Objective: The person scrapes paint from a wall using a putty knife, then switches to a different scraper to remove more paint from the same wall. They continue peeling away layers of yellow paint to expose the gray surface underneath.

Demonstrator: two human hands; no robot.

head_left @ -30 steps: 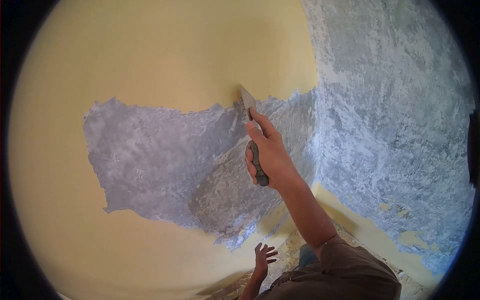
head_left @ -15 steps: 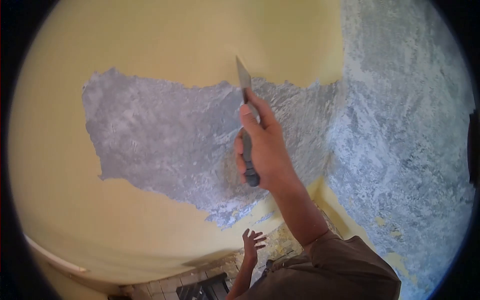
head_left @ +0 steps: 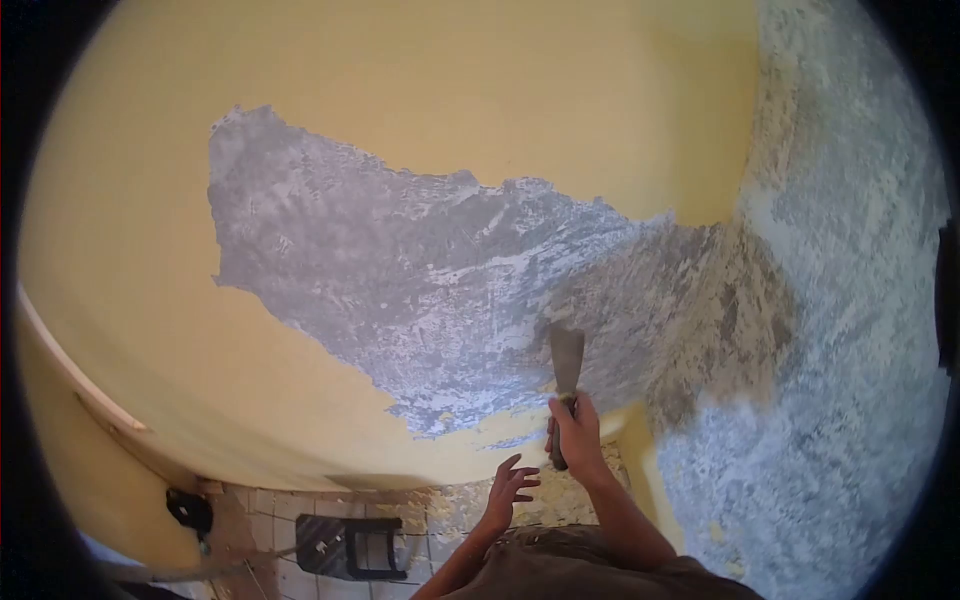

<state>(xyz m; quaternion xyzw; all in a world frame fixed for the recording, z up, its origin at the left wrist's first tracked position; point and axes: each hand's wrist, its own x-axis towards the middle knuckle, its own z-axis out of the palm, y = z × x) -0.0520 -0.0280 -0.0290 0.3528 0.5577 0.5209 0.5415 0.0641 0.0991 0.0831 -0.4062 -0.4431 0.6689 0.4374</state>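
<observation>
With our right hand (head_left: 578, 432) wrapped round the scraper (head_left: 565, 378), its blade (head_left: 567, 348) just above the grip before the grey patch (head_left: 380, 245), and our left hand (head_left: 511, 487) spread and empty below-left, we could gouge the patch if the blade lands corner-first.

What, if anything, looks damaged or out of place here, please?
The yellow wall looks damaged: a ragged-edged grey patch interrupts its smooth paint, extending behind the scraper in the right hand. Pale flakes litter the floor below, looking like fallen paint.
</observation>
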